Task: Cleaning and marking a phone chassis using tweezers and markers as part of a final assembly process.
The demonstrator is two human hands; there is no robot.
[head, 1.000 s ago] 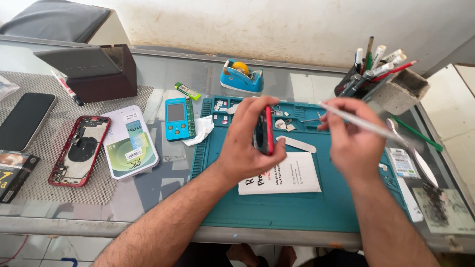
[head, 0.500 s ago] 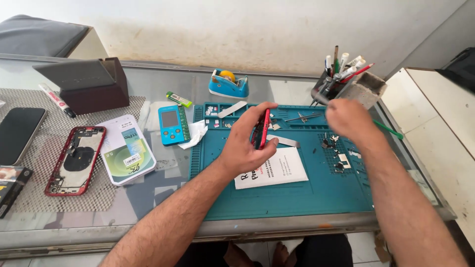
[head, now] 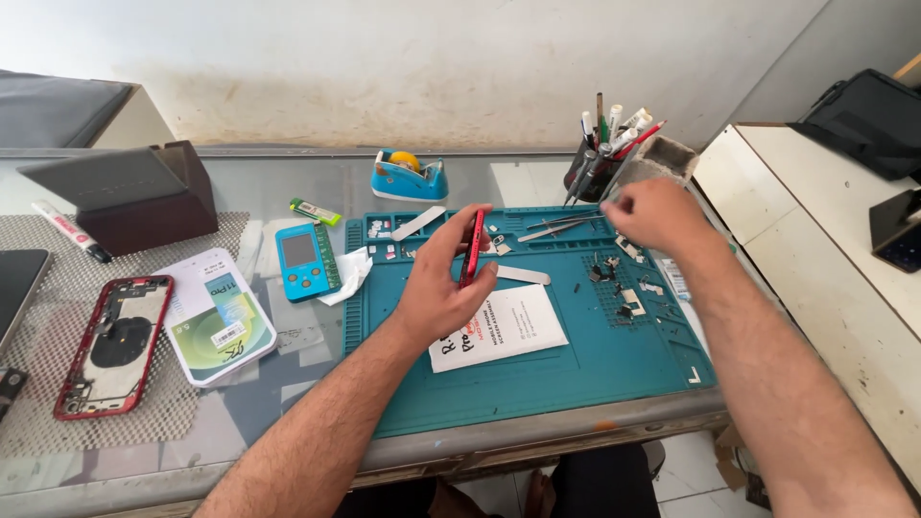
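Fingers of left hand (head: 436, 293) pinch red phone (head: 472, 247) upright.

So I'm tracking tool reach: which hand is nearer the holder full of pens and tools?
Right. The right hand is just in front of the tool holder, while the left hand holds a red phone part mid-mat.

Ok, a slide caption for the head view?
Left hand holds a red phone part over the teal mat; right hand at the tool holder.
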